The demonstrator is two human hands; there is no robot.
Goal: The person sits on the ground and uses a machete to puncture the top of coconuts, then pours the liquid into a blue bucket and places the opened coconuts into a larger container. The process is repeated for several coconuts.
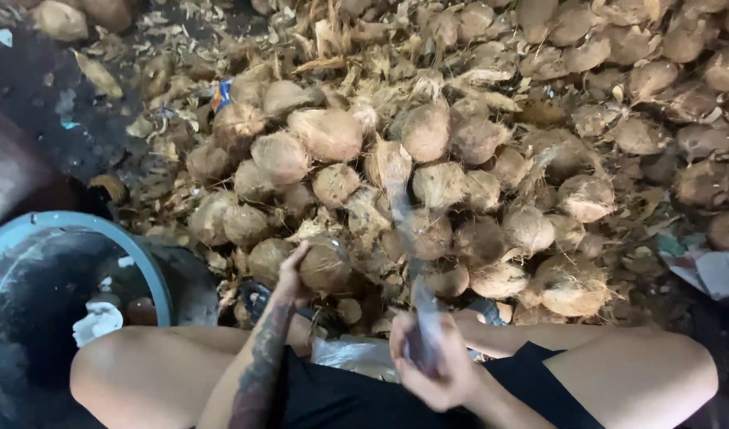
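My left hand [295, 274] reaches forward and grips a husked brown coconut [326, 268] at the near edge of a large pile of coconuts [428, 183]. My right hand [432, 361] is closed on the handle of a long knife [404, 230], whose blurred blade points away from me over the pile. Both hands are above my bare knees, and I sit close to the heap.
A blue-rimmed dark tub [79, 238] stands at the left by my knee, holding white coconut pieces [98, 322]. Loose husk scraps [364, 48] cover the ground behind the pile. More coconuts [682, 95] lie at the right, beside crumpled paper [714, 270].
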